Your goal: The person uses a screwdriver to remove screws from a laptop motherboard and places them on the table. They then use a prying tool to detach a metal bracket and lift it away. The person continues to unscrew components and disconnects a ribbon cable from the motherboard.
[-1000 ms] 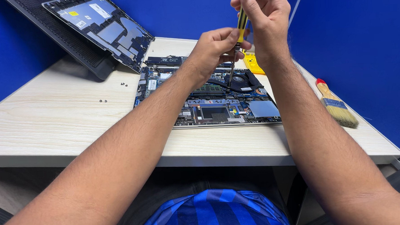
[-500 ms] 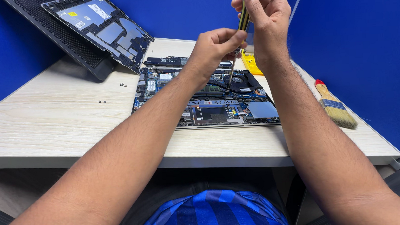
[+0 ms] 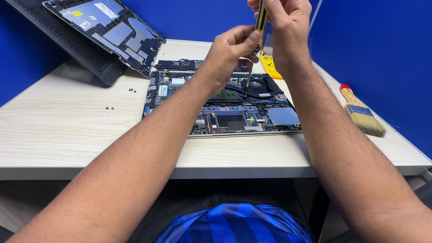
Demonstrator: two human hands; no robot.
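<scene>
Pale wood-grain desk (image 3: 56,128). Opened laptop base with exposed blue circuit board (image 3: 225,101), mid-desk. Detached grey bottom cover (image 3: 105,26), propped rear left. Right hand (image 3: 287,23) closed around yellow-and-black screwdriver (image 3: 260,17), upright over board. Left hand (image 3: 227,50) pinching its shaft. Wooden-handled paintbrush (image 3: 361,112), right. Loose screws (image 3: 109,108), left.

My right hand (image 3: 287,21) has moved a little higher with the screwdriver (image 3: 259,25), and my left hand (image 3: 227,50) now touches its shaft more closely than before.
</scene>
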